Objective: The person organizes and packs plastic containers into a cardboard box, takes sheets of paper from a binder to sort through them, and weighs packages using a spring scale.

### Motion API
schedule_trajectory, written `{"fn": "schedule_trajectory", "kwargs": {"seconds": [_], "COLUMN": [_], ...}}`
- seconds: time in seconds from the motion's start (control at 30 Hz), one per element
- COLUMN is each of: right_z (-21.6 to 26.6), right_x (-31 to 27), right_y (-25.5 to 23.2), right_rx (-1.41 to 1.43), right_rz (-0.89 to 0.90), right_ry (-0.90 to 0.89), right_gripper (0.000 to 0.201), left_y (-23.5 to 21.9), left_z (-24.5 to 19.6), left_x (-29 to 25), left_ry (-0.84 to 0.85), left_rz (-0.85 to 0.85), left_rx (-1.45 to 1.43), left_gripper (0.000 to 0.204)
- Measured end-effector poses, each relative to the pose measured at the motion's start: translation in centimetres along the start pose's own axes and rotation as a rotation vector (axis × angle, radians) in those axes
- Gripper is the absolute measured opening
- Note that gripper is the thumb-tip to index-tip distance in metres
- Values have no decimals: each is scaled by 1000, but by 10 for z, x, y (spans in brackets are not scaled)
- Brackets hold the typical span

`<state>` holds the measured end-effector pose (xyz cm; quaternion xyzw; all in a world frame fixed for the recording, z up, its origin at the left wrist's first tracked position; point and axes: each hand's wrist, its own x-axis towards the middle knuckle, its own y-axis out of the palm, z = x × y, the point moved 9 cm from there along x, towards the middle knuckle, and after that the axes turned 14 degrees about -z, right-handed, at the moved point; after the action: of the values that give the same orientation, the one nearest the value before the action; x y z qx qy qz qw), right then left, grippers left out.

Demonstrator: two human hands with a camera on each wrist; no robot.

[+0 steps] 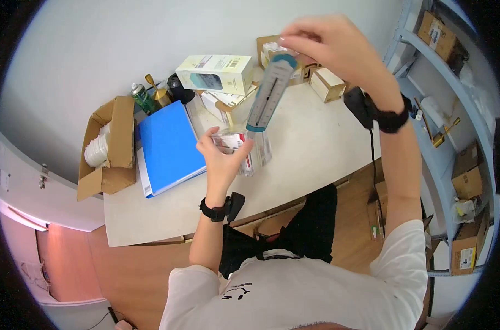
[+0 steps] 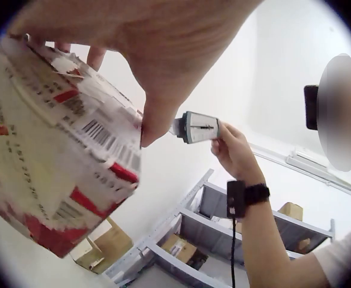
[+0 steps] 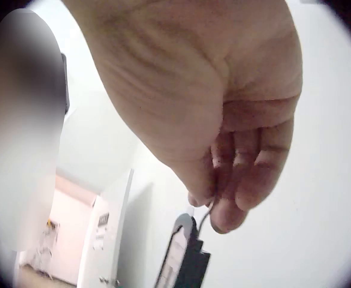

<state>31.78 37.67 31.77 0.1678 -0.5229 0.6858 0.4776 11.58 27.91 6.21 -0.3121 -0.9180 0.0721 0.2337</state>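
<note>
My right hand point(image 1: 338, 50), raised above the table, pinches the top end of a spring scale point(image 1: 271, 93) with a clear graduated body and teal end caps. Below it, my left hand point(image 1: 222, 159) grips a small box point(image 1: 256, 157) wrapped in clear tape, with red and white printing and barcodes. The scale's lower end comes down right by the box and the left thumb. In the left wrist view the battered, taped box point(image 2: 61, 162) fills the left side, under the palm. The right wrist view shows a thin metal loop at the fingertips above the scale point(image 3: 178, 258).
A blue binder point(image 1: 170, 146) lies on the white table point(image 1: 327, 143). Left of it stands a cardboard box point(image 1: 120, 137) with a white roll. Behind are a printed carton point(image 1: 217, 71), a spray can point(image 1: 142, 99) and small boxes. A metal shelf point(image 1: 426, 60) stands at right.
</note>
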Motion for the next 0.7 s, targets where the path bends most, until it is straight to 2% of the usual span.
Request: {"fn": "schedule_trajectory", "kwargs": {"seconds": [0.03, 0.07, 0.13, 0.23, 0.3, 0.37, 0.4, 0.47, 0.5, 0.57, 0.63, 0.7], "right_z": [20, 26, 37, 49, 51, 58, 60, 61, 62, 71, 76, 68], "right_x": [12, 25, 42, 56, 59, 64, 67, 74, 77, 80, 81, 89], "right_y": [0, 1, 12, 12, 11, 5, 3, 2, -1, -8, -15, -15], "right_rx": [-134, -140, -55, -42, -33, -16, 35, 87, 71, 56, 45, 2], "right_rz": [-41, -47, 83, 107, 61, 19, 63, 106, 86, 62, 83, 58], "right_ry": [-217, -227, -206, -235, -268, -294, -260, -224, -260, -293, -248, -233], "right_gripper": [21, 21, 23, 22, 20, 19, 20, 22, 21, 21, 20, 20], "left_y": [1, 6, 9, 7, 4, 9, 7, -6, -9, -18, -22, -25], "left_z": [-4, -9, -23, -39, -46, -37, -30, -37, -35, -22, -11, 2], "left_x": [-2, -3, -4, -4, -4, -4, -2, 6, 7, 13, 19, 25], "left_ry": [8, 20, 82, 109, 116, -43, -36, 251, 253, -5, -46, -151], "left_rz": [-5, 40, 96, 156, 183, 255, 255, 151, 152, 121, 103, 86], "left_rx": [-8, -32, -27, -31, -38, -280, -276, -83, -81, -237, -262, -429], "left_gripper": [94, 92, 82, 77, 76, 78, 78, 81, 81, 81, 77, 69]}}
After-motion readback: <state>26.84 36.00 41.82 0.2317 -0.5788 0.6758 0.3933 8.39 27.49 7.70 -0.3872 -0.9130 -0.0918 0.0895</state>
